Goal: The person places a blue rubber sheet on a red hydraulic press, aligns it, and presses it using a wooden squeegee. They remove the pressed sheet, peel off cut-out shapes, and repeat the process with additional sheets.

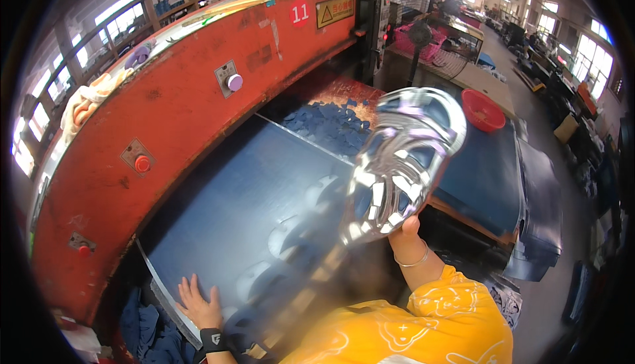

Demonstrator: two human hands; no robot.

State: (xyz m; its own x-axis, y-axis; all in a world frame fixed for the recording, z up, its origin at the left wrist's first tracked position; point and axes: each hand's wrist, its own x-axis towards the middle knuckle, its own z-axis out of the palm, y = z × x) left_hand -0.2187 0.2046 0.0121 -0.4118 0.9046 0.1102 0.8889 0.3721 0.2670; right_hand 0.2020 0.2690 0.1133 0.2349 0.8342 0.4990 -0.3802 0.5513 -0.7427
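My right hand (407, 227) grips the lower end of a shiny metal cutting die (378, 195), held up in the air and slightly blurred. Its bright strip edges form several curved outlines with openings between them. My left hand (200, 306), with a black band on the wrist, rests with fingers spread on the near left edge of a dark blue sheet (231, 172). Curved cut-outs show along the right part of this sheet, below the die. Most of my right fingers are hidden behind the die.
An orange-red press beam (175, 83) with buttons arches over the sheet's far left side. Small blue scraps (327, 122) lie beyond it. A red basket (483, 110) stands on the right-hand table, near stacked dark sheets (537, 208). More blue scraps (142, 327) hang at lower left.
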